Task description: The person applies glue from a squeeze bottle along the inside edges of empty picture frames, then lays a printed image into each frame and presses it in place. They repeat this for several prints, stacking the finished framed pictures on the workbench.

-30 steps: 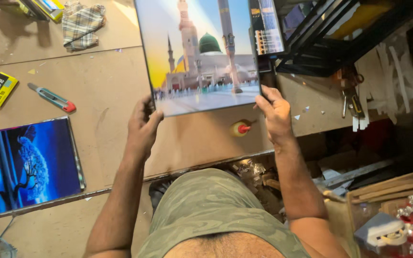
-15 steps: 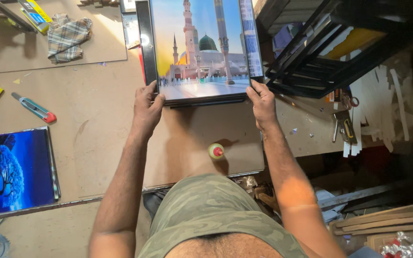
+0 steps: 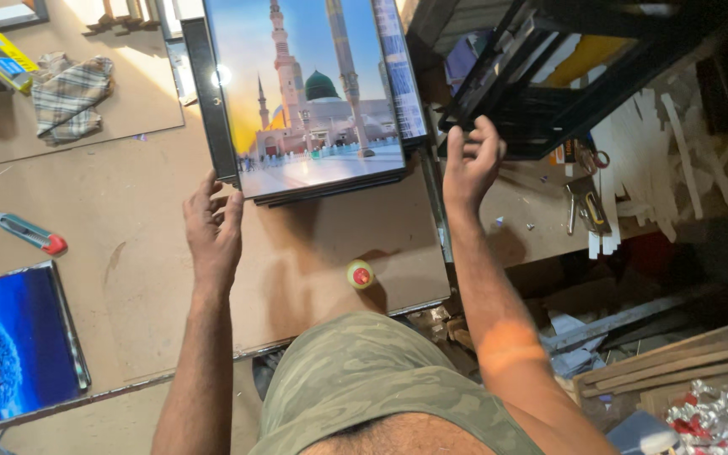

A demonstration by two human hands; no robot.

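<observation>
Two hands of mine hovered by the framed mosque print (image 3: 318, 97) on the workbench (image 3: 128, 244): left hand (image 3: 212, 232) open, released; right hand (image 3: 469, 160) loosely curled, holding nothing.

A glossy framed picture (image 3: 318, 93) of a green-domed mosque with minarets is laid flat on the tabletop (image 3: 128, 253), atop other dark frames.

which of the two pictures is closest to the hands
The mosque picture, lying between the left hand and right hand; the blue tree picture lies far off.
</observation>
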